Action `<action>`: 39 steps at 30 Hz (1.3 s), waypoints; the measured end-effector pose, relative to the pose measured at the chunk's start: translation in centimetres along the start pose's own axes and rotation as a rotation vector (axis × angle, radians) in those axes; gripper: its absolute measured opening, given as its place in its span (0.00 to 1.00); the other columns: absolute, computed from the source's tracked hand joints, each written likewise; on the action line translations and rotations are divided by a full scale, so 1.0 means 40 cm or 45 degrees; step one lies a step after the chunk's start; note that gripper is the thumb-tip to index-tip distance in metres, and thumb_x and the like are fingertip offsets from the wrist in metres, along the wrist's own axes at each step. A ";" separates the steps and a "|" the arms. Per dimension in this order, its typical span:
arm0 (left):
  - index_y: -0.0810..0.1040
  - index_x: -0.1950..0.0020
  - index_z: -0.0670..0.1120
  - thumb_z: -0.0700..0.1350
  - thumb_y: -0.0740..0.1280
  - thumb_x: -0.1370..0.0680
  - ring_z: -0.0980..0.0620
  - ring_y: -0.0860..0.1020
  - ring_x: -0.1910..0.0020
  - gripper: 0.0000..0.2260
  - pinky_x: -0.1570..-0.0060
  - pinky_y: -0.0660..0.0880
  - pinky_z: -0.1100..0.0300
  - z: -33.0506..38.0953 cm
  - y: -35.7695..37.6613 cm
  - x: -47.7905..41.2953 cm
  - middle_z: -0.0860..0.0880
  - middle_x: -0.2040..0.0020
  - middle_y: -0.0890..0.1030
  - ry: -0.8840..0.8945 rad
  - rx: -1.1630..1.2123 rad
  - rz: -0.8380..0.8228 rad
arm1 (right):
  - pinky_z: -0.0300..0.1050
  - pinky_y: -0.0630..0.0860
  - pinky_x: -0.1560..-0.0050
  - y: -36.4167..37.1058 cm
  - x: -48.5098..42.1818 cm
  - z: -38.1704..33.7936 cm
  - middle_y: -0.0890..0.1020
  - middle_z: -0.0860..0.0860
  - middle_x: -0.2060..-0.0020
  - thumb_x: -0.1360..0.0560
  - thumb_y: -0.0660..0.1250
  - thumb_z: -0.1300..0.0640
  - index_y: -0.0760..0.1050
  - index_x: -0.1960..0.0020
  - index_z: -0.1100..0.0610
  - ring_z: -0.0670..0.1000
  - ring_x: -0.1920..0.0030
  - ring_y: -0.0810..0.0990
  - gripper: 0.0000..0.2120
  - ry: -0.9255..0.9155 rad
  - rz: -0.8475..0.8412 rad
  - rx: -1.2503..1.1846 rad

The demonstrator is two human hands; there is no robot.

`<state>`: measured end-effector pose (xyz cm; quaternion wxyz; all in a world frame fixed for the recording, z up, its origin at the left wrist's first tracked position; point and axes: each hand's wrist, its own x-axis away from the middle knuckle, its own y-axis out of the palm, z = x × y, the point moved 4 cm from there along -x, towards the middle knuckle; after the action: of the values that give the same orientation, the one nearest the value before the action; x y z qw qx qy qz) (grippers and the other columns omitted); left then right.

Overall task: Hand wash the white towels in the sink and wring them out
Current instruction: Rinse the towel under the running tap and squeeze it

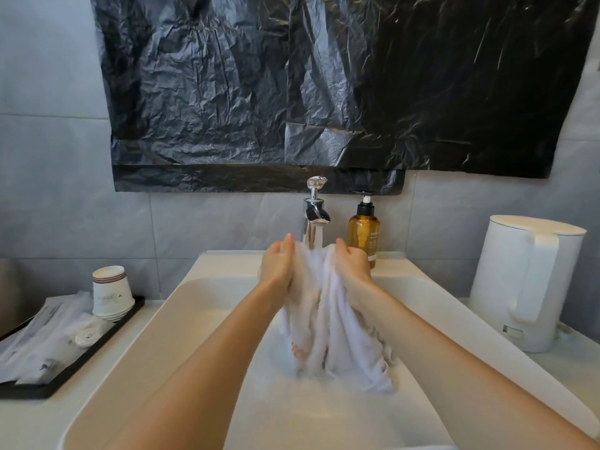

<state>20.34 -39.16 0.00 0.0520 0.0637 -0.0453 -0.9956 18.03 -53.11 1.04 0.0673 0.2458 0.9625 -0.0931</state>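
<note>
While both hands hold it up over the middle of the sink (162,319), one bunched white towel (328,319) hangs just below the spout, its lower end reaching down into the basin. The left hand (277,264) and the right hand (352,263) each grip a fold at its top, side by side, fingers curled into the cloth.

One chrome faucet (314,209) stands at the sink's back edge, with one amber pump bottle (363,235) just beside it on the right. On the counter's left side, one black tray (65,371) carries one stack of paper cups (110,293) and several wrapped packets (48,336). One white kettle (526,280) stands on the counter's right side. Grey tiles cover the wall, where overlapping black plastic sheets (324,86) hang.
</note>
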 end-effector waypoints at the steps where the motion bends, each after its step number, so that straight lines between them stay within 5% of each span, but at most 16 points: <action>1: 0.75 0.51 0.44 0.54 0.58 0.18 0.50 0.76 0.61 0.15 0.60 0.73 0.57 -0.007 -0.005 -0.002 0.47 0.59 0.77 -0.027 -0.007 0.008 | 0.42 0.65 0.64 0.013 0.017 -0.006 0.70 0.50 0.71 0.17 0.56 0.49 0.71 0.65 0.58 0.49 0.66 0.71 0.21 -0.051 -0.051 -0.023; 4: 0.75 0.48 0.41 0.49 0.60 0.18 0.51 0.73 0.66 0.11 0.70 0.70 0.61 -0.015 0.029 0.018 0.43 0.59 0.77 -0.102 -0.011 -0.115 | 0.42 0.70 0.60 0.062 0.069 -0.017 0.79 0.50 0.66 0.19 0.57 0.44 0.77 0.60 0.57 0.50 0.62 0.78 0.20 -0.247 -0.051 0.117; 7: 0.77 0.51 0.39 0.46 0.60 0.18 0.54 0.71 0.68 0.11 0.76 0.66 0.66 0.001 0.066 0.034 0.43 0.60 0.77 -0.055 -0.117 -0.154 | 0.47 0.72 0.57 0.064 0.084 -0.039 0.82 0.57 0.59 0.18 0.54 0.49 0.78 0.54 0.61 0.57 0.56 0.79 0.20 -0.393 0.155 0.255; 12: 0.74 0.69 0.46 0.50 0.69 0.26 0.48 0.73 0.65 0.15 0.63 0.68 0.57 -0.010 0.068 0.038 0.49 0.69 0.76 -0.080 -0.029 -0.141 | 0.48 0.65 0.55 0.035 0.065 -0.053 0.80 0.63 0.47 0.17 0.50 0.54 0.77 0.46 0.64 0.63 0.45 0.77 0.20 -0.326 0.247 0.489; 19: 0.72 0.60 0.45 0.56 0.61 0.19 0.49 0.74 0.60 0.17 0.57 0.71 0.54 0.042 0.038 0.029 0.46 0.60 0.76 0.164 -0.127 -0.355 | 0.45 0.65 0.61 -0.034 -0.011 -0.004 0.76 0.55 0.63 0.16 0.50 0.49 0.71 0.63 0.57 0.57 0.59 0.74 0.22 -0.314 0.239 0.462; 22: 0.70 0.57 0.43 0.55 0.60 0.18 0.49 0.71 0.62 0.16 0.65 0.66 0.56 0.062 -0.009 0.002 0.49 0.63 0.71 0.322 -0.403 -0.157 | 0.45 0.66 0.62 -0.066 -0.033 -0.021 0.73 0.51 0.65 0.18 0.56 0.44 0.68 0.62 0.55 0.54 0.59 0.73 0.19 -0.322 0.070 0.311; 24: 0.70 0.57 0.42 0.54 0.61 0.18 0.47 0.70 0.61 0.15 0.64 0.65 0.54 0.078 -0.044 -0.019 0.49 0.64 0.71 0.415 -0.442 -0.030 | 0.46 0.72 0.49 -0.069 -0.019 -0.035 0.76 0.48 0.51 0.26 0.66 0.37 0.71 0.47 0.50 0.51 0.48 0.75 0.18 -0.389 -0.261 0.209; 27: 0.66 0.64 0.45 0.53 0.62 0.19 0.45 0.70 0.61 0.18 0.61 0.65 0.52 0.103 -0.086 -0.036 0.50 0.67 0.70 0.565 -0.513 0.107 | 0.49 0.71 0.41 -0.055 0.023 -0.029 0.71 0.44 0.37 0.38 0.76 0.35 0.61 0.34 0.35 0.47 0.40 0.71 0.38 -0.632 -0.618 0.653; 29: 0.65 0.66 0.46 0.54 0.61 0.19 0.43 0.72 0.60 0.19 0.60 0.66 0.51 0.107 -0.100 -0.035 0.50 0.67 0.71 0.579 -0.576 0.192 | 0.49 0.73 0.47 -0.036 0.041 -0.019 0.73 0.47 0.45 0.34 0.74 0.38 0.63 0.35 0.33 0.50 0.45 0.73 0.32 -0.792 -0.630 1.011; 32: 0.70 0.61 0.46 0.56 0.59 0.19 0.40 0.75 0.55 0.17 0.58 0.68 0.52 0.091 -0.114 -0.027 0.47 0.61 0.75 0.479 -0.747 0.243 | 0.47 0.67 0.59 -0.019 0.024 -0.010 0.76 0.48 0.61 0.26 0.67 0.41 0.76 0.55 0.45 0.50 0.58 0.75 0.08 -0.796 -0.639 0.861; 35: 0.74 0.46 0.45 0.54 0.61 0.19 0.43 0.74 0.49 0.12 0.51 0.68 0.54 0.069 -0.101 -0.044 0.46 0.49 0.72 0.563 -0.909 0.067 | 0.49 0.70 0.57 -0.038 -0.001 0.004 0.82 0.56 0.59 0.26 0.63 0.38 0.80 0.54 0.55 0.50 0.58 0.78 0.20 -0.566 -0.663 0.597; 39: 0.72 0.42 0.54 0.61 0.55 0.19 0.48 0.66 0.35 0.14 0.36 0.64 0.53 0.055 -0.026 -0.005 0.49 0.39 0.71 0.553 -0.864 -0.342 | 0.52 0.72 0.40 -0.056 -0.026 -0.002 0.83 0.54 0.52 0.25 0.64 0.46 0.82 0.53 0.51 0.55 0.47 0.80 0.11 -0.280 -0.497 0.182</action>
<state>20.13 -37.94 2.07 -0.0517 0.2566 0.3057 -0.9154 17.83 -55.49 1.64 0.1349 0.0475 0.9696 -0.1985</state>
